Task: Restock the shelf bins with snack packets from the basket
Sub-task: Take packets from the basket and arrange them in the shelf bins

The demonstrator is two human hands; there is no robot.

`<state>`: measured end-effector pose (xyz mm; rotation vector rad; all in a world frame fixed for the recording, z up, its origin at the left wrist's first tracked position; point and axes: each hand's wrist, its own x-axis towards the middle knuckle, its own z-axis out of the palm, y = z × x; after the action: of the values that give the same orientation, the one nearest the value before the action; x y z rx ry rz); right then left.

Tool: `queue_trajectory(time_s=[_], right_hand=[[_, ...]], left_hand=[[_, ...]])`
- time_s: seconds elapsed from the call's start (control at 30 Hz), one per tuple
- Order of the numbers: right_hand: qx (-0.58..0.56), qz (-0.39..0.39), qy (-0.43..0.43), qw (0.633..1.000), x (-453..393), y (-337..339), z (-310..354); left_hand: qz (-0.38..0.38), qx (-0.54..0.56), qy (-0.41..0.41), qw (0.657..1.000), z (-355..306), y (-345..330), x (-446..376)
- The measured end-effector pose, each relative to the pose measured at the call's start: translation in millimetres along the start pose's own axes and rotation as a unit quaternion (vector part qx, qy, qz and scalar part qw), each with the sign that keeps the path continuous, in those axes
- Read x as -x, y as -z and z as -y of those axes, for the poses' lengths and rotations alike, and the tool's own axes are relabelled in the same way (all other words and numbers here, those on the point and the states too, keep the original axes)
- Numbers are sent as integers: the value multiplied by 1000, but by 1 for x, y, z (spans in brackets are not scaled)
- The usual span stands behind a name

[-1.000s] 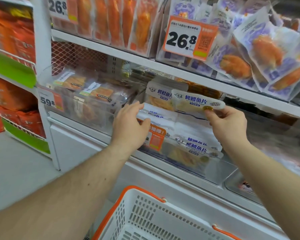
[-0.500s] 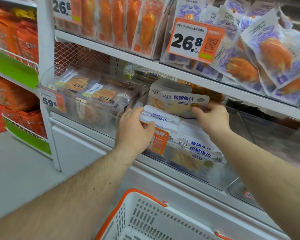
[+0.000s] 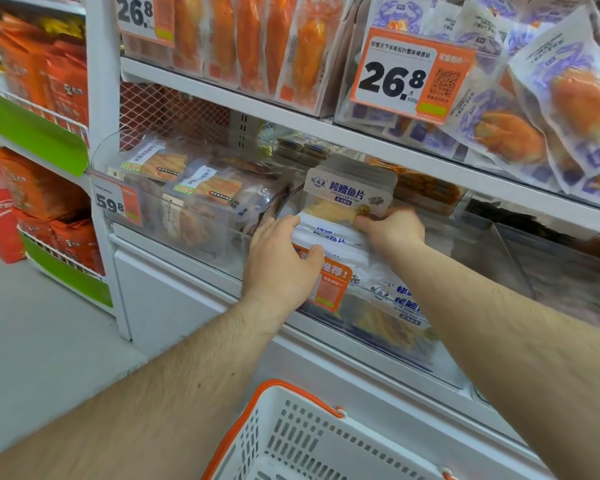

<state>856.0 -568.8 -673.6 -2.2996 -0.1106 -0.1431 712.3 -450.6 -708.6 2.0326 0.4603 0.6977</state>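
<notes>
— So, what are the hands doing at the shelf?

— Both are in the clear bin (image 3: 388,344) on the middle shelf, dead centre. The right hand (image 3: 394,228) pinches the bottom edge of a white fish-slice packet (image 3: 349,195), thumb on the front, and the packet stands upright at the back of the bin, at about twelve o'clock from that hand.

— And the left one?

— The left hand (image 3: 283,268) lies on the stack of packets (image 3: 333,237) lying flat at the front of the bin, fingers stretched over their top edge and the thumb pressed against an orange label (image 3: 333,285) on the bin's front wall. I wouldn't call it a grip; the fingers look fairly straight.

— Where's the basket?

— At six o'clock, low in front of the person: a white basket (image 3: 312,441) with an orange rim. From here I can't see any packets in the part that shows.

— Anything around the bin?

— At nine o'clock, another clear bin (image 3: 187,233) holds packets with brownish snacks inside, and a price tag (image 3: 115,199) reading 59.8 hangs on its front. At two o'clock, on the shelf above, a tag reading 26.8 (image 3: 409,74) sits before purple and white bags (image 3: 534,109). Orange sticks in clear wrappers (image 3: 257,39) stand at eleven o'clock on that same upper shelf.
</notes>
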Motion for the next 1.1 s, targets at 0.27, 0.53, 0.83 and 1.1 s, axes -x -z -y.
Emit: queue_trajectory(time_s=[0.27, 0.53, 0.83, 1.1], right_hand=[[45, 23, -19, 999, -3, 1, 2], [62, 1, 2, 998, 12, 23, 1], [-109, -180, 304, 929, 116, 41, -48], [-101, -25, 63, 993, 192, -18, -184]], left_hand=[[-4, -2, -6, 1000, 1, -2, -2], [-58, -136, -183, 972, -7, -2, 6], [408, -227, -209, 859, -4, -34, 59], [575, -354, -149, 723, 36, -67, 98]])
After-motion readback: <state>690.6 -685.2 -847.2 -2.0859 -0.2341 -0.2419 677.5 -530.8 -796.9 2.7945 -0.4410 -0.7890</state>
